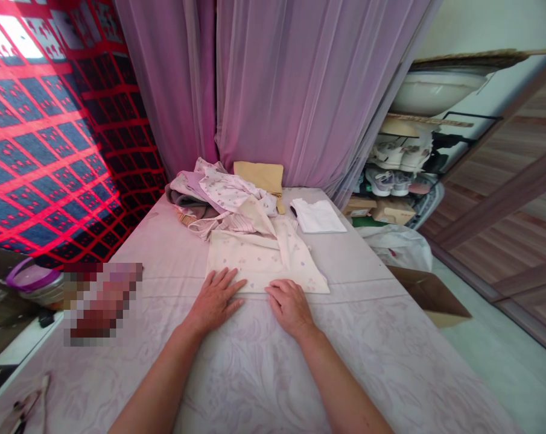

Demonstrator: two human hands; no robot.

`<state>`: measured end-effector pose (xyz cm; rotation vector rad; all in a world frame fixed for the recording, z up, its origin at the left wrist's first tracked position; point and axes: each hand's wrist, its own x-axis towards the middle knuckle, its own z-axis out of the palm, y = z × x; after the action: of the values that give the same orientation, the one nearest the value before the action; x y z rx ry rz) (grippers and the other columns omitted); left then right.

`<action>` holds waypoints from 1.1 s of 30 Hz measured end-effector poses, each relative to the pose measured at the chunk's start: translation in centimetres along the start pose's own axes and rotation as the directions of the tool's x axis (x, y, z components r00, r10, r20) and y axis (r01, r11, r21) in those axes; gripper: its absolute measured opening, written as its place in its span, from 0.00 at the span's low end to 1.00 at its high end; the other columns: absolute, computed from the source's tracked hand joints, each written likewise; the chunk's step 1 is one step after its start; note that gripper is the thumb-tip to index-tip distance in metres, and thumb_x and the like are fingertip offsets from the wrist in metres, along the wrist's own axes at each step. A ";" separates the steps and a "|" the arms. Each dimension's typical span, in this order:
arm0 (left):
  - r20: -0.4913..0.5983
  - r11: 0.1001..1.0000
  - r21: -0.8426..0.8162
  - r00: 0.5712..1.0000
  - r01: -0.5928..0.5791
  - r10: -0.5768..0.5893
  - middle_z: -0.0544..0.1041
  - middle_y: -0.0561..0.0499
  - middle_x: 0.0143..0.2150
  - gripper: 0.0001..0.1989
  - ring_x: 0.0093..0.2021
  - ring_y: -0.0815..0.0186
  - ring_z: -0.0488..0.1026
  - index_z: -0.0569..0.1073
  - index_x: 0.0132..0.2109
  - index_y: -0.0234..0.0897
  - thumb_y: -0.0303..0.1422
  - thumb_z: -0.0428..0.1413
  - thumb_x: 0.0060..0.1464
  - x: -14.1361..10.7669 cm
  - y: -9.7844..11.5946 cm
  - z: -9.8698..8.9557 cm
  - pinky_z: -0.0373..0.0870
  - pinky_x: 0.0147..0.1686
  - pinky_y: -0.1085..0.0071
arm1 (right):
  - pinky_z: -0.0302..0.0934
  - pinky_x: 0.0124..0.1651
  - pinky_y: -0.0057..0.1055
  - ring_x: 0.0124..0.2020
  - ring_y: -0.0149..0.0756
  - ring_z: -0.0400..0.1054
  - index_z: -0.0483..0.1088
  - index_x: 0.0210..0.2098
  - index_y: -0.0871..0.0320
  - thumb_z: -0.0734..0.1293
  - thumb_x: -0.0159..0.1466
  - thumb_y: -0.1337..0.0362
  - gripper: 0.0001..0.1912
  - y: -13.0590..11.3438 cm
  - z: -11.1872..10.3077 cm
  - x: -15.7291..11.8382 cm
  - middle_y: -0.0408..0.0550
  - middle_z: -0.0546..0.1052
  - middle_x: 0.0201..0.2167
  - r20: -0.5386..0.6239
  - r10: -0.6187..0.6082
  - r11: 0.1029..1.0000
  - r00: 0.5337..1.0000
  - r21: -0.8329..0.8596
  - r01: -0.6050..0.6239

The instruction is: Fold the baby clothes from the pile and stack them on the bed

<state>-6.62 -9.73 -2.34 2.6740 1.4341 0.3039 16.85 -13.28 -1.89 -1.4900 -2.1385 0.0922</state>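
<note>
A cream garment with small prints [250,260] lies partly folded on the patterned tablecloth [254,374]. On its near left corner rests my left hand [216,301], palm down with fingers spread. My right hand [291,307] touches the garment's near edge, its fingers pressed together and curled slightly; whether it pinches any cloth is too small to tell. Behind the garment is a heap of rumpled clothes [227,187], with part of it touching the cream cloth.
A folded white cloth [320,216] lies at the back right, and a folded yellow cloth [259,175] at the back. Purple curtains [273,84] hang behind. Shoes [388,181] and an open cardboard box [429,295] are at the right. A cable [44,392] lies front left.
</note>
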 end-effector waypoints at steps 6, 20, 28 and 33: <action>0.005 1.000 0.013 1.000 -0.009 0.009 0.58 0.48 0.67 0.24 0.66 0.52 0.52 0.63 0.62 0.53 0.49 0.44 0.60 0.0 -0.3 0.2 0.49 0.61 0.47 | 0.55 0.43 0.31 0.39 0.35 0.65 0.76 0.33 0.53 0.62 0.62 0.67 0.10 2.2 -1.1 -0.5 0.46 0.76 0.34 -0.113 0.112 0.991 0.987 -0.065 -0.120; -0.017 0.999 0.047 1.000 -0.008 0.009 0.59 0.48 0.66 0.26 0.66 0.53 0.53 0.62 0.62 0.50 0.50 0.44 0.60 -0.1 -0.1 0.3 0.49 0.61 0.48 | 0.56 0.42 0.27 0.36 0.34 0.67 0.75 0.33 0.55 0.60 0.62 0.68 0.11 5.7 -1.8 -1.4 0.45 0.77 0.33 -0.254 0.236 0.960 0.938 -0.087 -0.266; -0.039 1.000 0.027 0.999 0.005 -0.004 0.60 0.50 0.66 0.24 0.66 0.55 0.54 0.63 0.61 0.50 0.48 0.44 0.61 -0.2 -0.1 0.3 0.50 0.61 0.50 | 0.55 0.40 0.27 0.35 0.33 0.66 0.75 0.31 0.51 0.62 0.62 0.67 0.10 3.3 -1.2 -0.7 0.43 0.76 0.31 -0.087 0.206 0.971 0.975 -0.104 -0.215; -0.028 1.000 0.020 1.000 0.015 -0.015 0.60 0.50 0.66 0.23 0.66 0.55 0.54 0.63 0.61 0.50 0.48 0.44 0.61 -0.2 0.1 0.1 0.50 0.62 0.51 | 0.53 0.38 0.26 0.34 0.32 0.65 0.75 0.28 0.52 0.62 0.60 0.67 0.09 4.7 -1.8 -0.9 0.43 0.75 0.30 -0.097 0.321 0.933 0.942 -0.136 -0.332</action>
<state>-6.64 -9.93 -2.46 2.6837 1.4716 0.3281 21.89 -12.71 -2.33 -1.8984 -1.8562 -0.0069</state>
